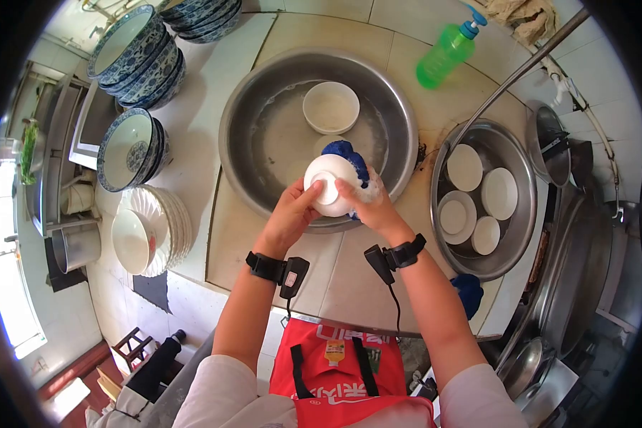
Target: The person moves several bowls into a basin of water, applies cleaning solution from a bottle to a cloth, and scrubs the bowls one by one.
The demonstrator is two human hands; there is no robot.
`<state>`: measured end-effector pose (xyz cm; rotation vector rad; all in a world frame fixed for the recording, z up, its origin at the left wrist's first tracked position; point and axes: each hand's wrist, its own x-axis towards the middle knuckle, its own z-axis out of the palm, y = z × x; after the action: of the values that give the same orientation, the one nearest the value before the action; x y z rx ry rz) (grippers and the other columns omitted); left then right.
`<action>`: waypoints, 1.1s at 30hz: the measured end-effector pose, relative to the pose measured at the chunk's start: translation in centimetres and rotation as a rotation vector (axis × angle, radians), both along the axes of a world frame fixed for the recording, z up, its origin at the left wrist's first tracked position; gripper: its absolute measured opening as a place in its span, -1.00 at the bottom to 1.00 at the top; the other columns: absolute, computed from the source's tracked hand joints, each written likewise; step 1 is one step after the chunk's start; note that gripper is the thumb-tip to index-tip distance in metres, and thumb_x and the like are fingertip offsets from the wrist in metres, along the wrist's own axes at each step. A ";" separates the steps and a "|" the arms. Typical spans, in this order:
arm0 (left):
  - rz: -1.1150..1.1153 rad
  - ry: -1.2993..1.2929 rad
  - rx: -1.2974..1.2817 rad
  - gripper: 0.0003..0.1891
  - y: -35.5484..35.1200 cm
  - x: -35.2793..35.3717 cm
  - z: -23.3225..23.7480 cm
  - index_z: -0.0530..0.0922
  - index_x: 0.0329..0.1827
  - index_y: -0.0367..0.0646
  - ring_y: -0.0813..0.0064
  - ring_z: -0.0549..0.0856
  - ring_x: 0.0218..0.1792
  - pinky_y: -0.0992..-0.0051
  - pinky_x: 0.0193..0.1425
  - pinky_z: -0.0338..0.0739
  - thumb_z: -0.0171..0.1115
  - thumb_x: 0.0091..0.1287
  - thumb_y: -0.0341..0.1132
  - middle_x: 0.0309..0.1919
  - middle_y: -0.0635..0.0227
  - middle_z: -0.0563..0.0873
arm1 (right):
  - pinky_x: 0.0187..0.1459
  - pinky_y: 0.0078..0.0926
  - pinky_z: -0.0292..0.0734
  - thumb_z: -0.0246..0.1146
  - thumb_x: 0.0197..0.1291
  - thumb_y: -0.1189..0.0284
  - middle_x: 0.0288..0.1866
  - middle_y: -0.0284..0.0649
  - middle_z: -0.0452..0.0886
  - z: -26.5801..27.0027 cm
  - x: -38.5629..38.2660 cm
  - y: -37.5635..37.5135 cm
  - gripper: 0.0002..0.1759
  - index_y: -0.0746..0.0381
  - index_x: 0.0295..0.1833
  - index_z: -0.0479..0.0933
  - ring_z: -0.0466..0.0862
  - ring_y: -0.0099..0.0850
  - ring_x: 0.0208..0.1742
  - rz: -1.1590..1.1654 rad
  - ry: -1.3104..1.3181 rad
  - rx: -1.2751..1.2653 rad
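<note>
Over the near side of a large metal basin (pixel 237 167), a small white bowl (pixel 331 168) is tipped with its base and foot ring facing me. My left hand (pixel 291 214) grips its left edge, thumb on the base. On the other side my right hand (pixel 375 210) is closed around the bowl's right edge with a wet blue cloth (pixel 348 153), its thumb also on the base. White suds cling to the cloth and right fingers. Inside the basin, another white bowl (pixel 331 107) sits in cloudy water. My fingertips behind the held bowl are hidden.
At right, a metal basin (pixel 442 246) contains several white dishes (pixel 499 192). A green pump bottle (pixel 446 55) stands behind. Left are blue-patterned bowls (pixel 127 146) and stacked white plates (pixel 170 221). Another blue cloth (pixel 467 294) lies near the counter's front edge.
</note>
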<state>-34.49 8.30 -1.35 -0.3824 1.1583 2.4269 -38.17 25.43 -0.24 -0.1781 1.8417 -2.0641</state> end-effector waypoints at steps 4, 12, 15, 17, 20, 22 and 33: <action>0.105 0.010 -0.086 -0.58 -0.6 0.0 1.0 0.45 0.20 -0.24 0.53 0.67 -0.02 0.48 0.10 0.58 0.28 0.35 -0.25 -0.02 0.34 0.68 | 0.04 -0.39 0.49 0.27 0.28 0.20 -0.01 -0.04 0.60 -1.4 -0.7 -0.4 -0.45 0.37 0.21 0.37 0.61 -0.31 -0.01 -0.224 0.033 0.262; 0.187 0.282 -0.602 -0.68 0.2 -0.1 -3.5 0.54 -0.04 -0.34 0.51 0.68 -0.28 0.53 -0.18 0.54 0.38 0.21 -0.38 -0.23 0.22 0.73 | 0.08 -0.31 0.46 0.26 0.27 0.29 0.03 0.06 0.57 1.7 1.3 -3.4 -0.55 0.35 0.13 0.39 0.59 -0.12 0.05 -0.328 0.156 0.224; 0.083 0.340 -0.914 -0.71 1.2 0.0 -2.3 0.53 -0.12 -0.33 0.60 0.62 -0.36 0.50 -0.27 0.48 0.38 0.14 -0.41 -0.39 0.18 0.70 | 0.15 -0.03 0.35 0.27 0.16 0.44 0.01 0.11 0.54 1.4 1.8 -5.6 -0.61 0.31 0.09 0.41 0.46 0.10 0.17 -0.287 0.526 0.556; 0.059 0.408 -0.966 -0.73 1.0 0.1 -1.7 0.53 -0.14 -0.29 0.63 0.58 -0.41 0.48 -0.31 0.44 0.35 0.12 -0.44 -0.47 0.13 0.65 | 0.05 -0.04 0.43 0.27 0.13 0.47 -0.04 0.11 0.57 1.0 0.9 -5.5 -0.62 0.29 0.07 0.42 0.54 0.09 0.06 -0.363 0.579 0.632; 0.033 0.317 -0.565 -0.79 0.6 1.0 -1.8 0.51 -0.02 -0.30 0.57 0.66 -0.24 0.56 -0.15 0.52 0.22 0.32 -0.46 -0.23 0.26 0.73 | -0.12 -0.17 0.51 0.30 0.08 0.52 -0.11 0.12 0.60 0.9 -1.7 -4.2 -0.58 0.30 0.09 0.43 0.61 0.12 -0.10 -0.343 0.281 0.640; 0.117 0.245 -0.410 -0.74 0.5 1.4 0.3 0.47 0.05 -0.30 0.53 0.67 -0.15 0.52 -0.04 0.54 0.21 0.35 -0.44 -0.14 0.28 0.71 | -0.08 -0.27 0.54 0.29 0.09 0.53 -0.15 0.07 0.64 -2.6 -3.1 -2.7 -0.56 0.32 0.11 0.43 0.67 -0.03 -0.12 -0.443 0.282 0.498; 0.398 0.045 0.094 -0.66 2.2 -1.7 2.7 0.36 0.21 -0.24 0.38 0.63 0.12 0.35 0.25 0.52 0.08 0.47 -0.28 0.11 0.24 0.60 | 0.17 -0.39 0.42 0.21 0.28 0.51 0.13 -0.13 0.55 -4.7 2.6 -5.1 -0.58 0.27 0.23 0.35 0.56 -0.31 0.14 -0.715 -0.225 -0.058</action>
<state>-36.20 10.51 1.40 -0.5786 1.0619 2.8321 -35.53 20.34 -4.97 0.7752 1.8669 -2.4425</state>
